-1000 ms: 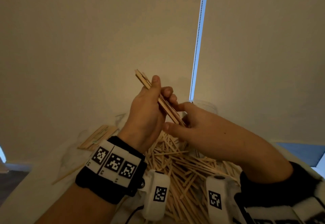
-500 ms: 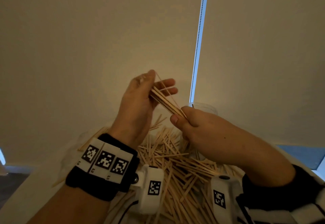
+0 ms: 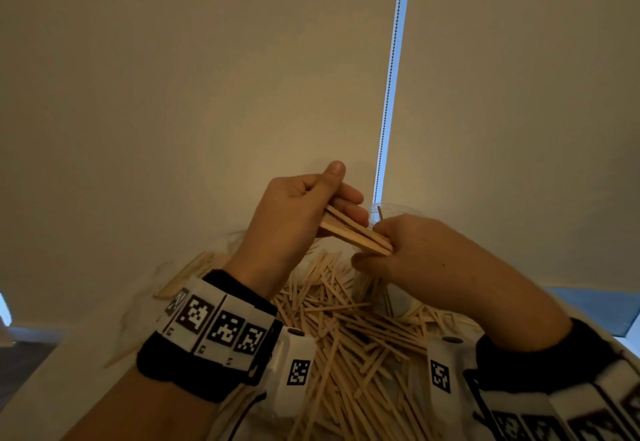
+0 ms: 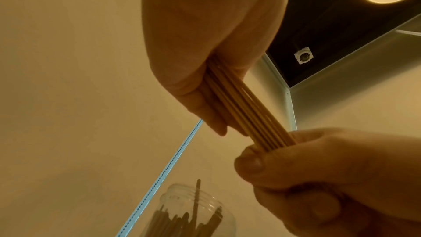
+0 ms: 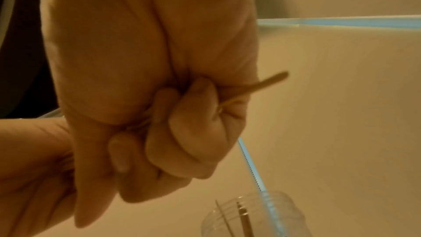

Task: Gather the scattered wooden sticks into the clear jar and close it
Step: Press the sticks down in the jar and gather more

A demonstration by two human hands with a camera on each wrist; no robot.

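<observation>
Both hands hold one bundle of wooden sticks [image 3: 349, 232] above the table. My left hand [image 3: 311, 205] grips its upper end with the thumb on top. My right hand [image 3: 391, 246] is curled round its lower end. In the left wrist view the bundle [image 4: 246, 113] runs from the left palm down into the right fist [image 4: 318, 177]. The clear jar [image 4: 193, 210] stands open behind the hands and holds several sticks, one taller than the rim. A heap of loose sticks [image 3: 353, 336] covers the table under my wrists. In the right wrist view one stick [image 5: 262, 84] pokes out of the fist.
A few flat sticks [image 3: 187, 274] lie apart at the left of the white table [image 3: 86, 347]. Pale blinds with a bead chain [image 3: 391, 76] hang right behind the table. No lid shows in any view.
The hands and the bundle have dropped lower and shifted right, toward the jar. The bundle has slid deeper into the left hand, and the right hand has closed round its lower end.
</observation>
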